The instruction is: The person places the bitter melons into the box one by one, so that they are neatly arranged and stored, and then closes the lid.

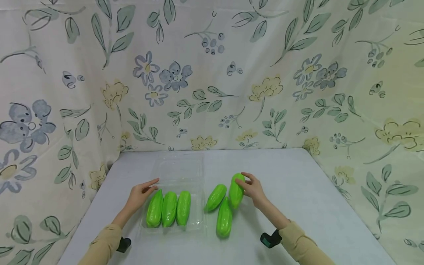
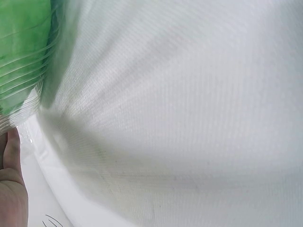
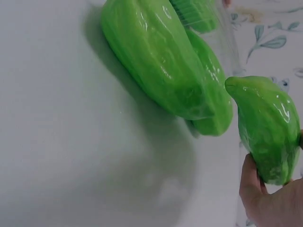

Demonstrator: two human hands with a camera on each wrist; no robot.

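Held gourd: a green gourd [image 1: 236, 192], glossy and ridged, broad at one end and narrowing to a blunt tip.
Right-hand grip [image 1: 254, 189]: fingers and thumb curled round the broad end of the held gourd, whose tip slants down and away from the palm; tip contact with the neighbouring gourd cannot be told.
Loose pair: two more gourds [image 1: 224, 219] with the same shiny, lumpy skin on the bench [image 1: 285, 180], between the tray and the right forearm.
Tray: the base of a thin, clear plastic clamshell [image 1: 197, 214], its wall finely ribbed, its see-through lid [image 1: 180, 168] laid back on the far side.
Tray row: three gourds [image 1: 169, 209] side by side, lengthwise, towards the tray's left; bare plastic to their right.
Left-hand grip [image 1: 139, 194]: fingers straight, touching the tray's far left corner, just beside the leftmost gourd.
Bench cover: white cloth with a fine woven rib.
Curtain [image 1: 205, 79]: pale, softly creased fabric printed with leaves, berries, and blue and yellow flowers.
Sleeves [image 1: 102, 243]: beige cloth.
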